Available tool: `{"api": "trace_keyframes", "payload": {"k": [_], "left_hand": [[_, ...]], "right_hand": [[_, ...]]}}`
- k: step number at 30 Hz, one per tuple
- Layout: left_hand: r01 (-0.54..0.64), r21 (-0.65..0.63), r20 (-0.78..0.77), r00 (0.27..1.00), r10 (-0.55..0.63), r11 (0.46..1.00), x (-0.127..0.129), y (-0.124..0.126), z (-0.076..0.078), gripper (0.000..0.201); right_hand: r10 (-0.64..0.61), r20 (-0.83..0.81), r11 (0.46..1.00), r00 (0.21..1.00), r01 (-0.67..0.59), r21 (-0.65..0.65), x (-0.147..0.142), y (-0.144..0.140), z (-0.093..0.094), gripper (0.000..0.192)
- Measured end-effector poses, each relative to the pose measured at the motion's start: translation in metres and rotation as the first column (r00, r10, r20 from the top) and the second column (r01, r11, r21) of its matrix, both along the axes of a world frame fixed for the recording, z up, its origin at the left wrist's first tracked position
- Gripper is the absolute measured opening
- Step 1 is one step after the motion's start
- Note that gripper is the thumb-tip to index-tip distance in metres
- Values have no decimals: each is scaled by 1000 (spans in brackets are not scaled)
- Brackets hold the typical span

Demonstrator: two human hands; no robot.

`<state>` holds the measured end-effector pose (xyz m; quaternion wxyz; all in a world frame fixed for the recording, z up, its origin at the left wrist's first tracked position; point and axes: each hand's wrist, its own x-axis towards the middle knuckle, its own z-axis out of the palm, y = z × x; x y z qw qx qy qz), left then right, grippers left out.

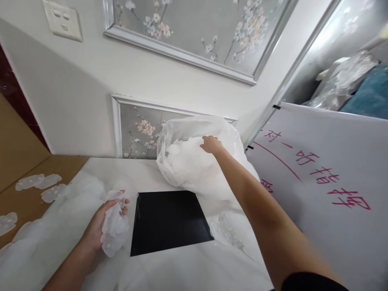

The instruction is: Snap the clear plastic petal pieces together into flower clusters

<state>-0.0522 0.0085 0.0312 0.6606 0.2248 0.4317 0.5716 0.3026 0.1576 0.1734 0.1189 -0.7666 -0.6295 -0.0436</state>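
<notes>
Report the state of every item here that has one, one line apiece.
Left hand: closed on a bunch of pieces
Held pieces: bunched together, whitish, translucent
Right hand: over the bag's contents, grip unclear
Bag: open, holding white contents
Black sheet: lying flat
Loose pieces: lying on the cardboard
Whiteboard: written on in red
Outlet: no plug in it

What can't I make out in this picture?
All in the head view:
- How many translucent pieces the left hand holds: they overlap.
- Whether the right hand grips anything: too small.
- The bottom of the bag: hidden by white contents.
- The lower red writing: partly behind the right forearm.
</notes>
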Motion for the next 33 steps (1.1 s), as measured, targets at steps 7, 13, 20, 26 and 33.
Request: {"api": "trace_keyframes", "payload": {"k": [7, 13, 20, 26, 33], "left_hand": [[-119, 7, -57, 991, 119, 993, 17, -5, -8, 50], [-37, -21, 89, 995, 39, 999, 13, -6, -16, 51], [8, -17, 160, 987, -5, 1000, 10, -7, -14, 45], [11, 71, 65, 998, -16, 997, 14, -9, -15, 54], [64, 32, 60, 996, -66, 997, 24, -8, -18, 57]], "right_hand": [[354, 113, 935, 928, -355, -17, -2, -8, -39, 38], [415, 83, 892, 906, -387, -235, 3, 9, -78, 39], [458, 18, 871, 889, -444, -211, -10, -28, -42, 50], [702, -407, 692, 584, -696, 194, -76, -106, -55, 24], [792, -569, 460, 221, -828, 320, -147, -158, -179, 19]]}}
